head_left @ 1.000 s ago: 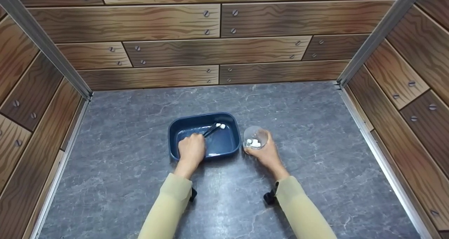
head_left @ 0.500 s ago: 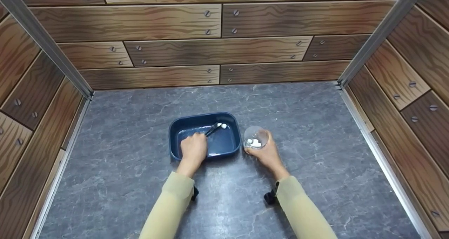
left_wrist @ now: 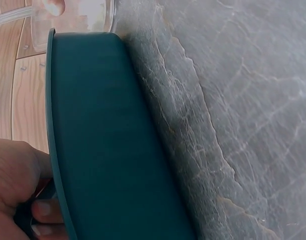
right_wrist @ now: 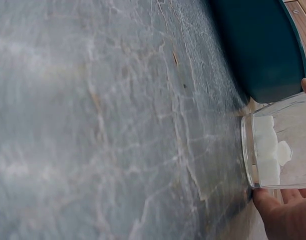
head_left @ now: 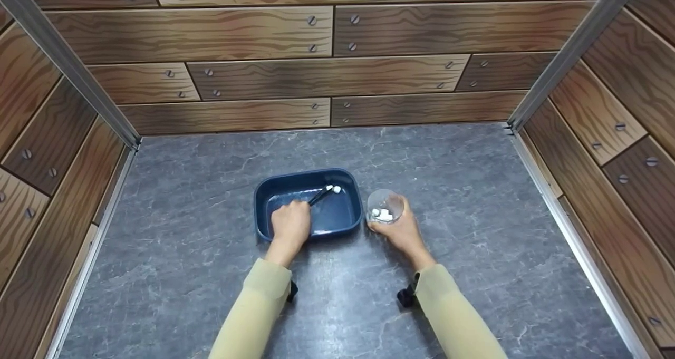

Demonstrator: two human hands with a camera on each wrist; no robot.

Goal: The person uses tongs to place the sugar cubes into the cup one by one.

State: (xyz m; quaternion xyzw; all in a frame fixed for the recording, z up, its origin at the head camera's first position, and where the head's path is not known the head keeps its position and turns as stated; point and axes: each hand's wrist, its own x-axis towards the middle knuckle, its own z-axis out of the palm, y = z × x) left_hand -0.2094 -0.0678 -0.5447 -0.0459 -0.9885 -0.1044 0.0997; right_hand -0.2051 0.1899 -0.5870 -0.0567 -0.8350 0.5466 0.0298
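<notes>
In the head view, my left hand (head_left: 291,221) grips a pair of slim black tongs (head_left: 319,196) over the near left part of a dark blue tray (head_left: 263,190). The tongs' tips meet at a small white piece (head_left: 329,188); a second white piece (head_left: 337,189) lies right beside it. My right hand (head_left: 405,232) holds a clear cup (head_left: 381,196) upright on the floor, just right of the tray. Several white pieces (right_wrist: 266,150) lie at the cup's bottom. The left wrist view shows fingers (left_wrist: 47,211) curled round the dark handle behind the tray's wall (left_wrist: 103,140).
A grey marbled surface (head_left: 211,201) lies under the tray and cup. Wood-patterned panels (head_left: 263,74) stand at the back and both sides, with metal strips (head_left: 575,227) along the edges.
The tongs' prongs, spread apart earlier, have come together at the white piece. My left hand has shifted slightly right since a second ago. The right hand and cup have stayed put.
</notes>
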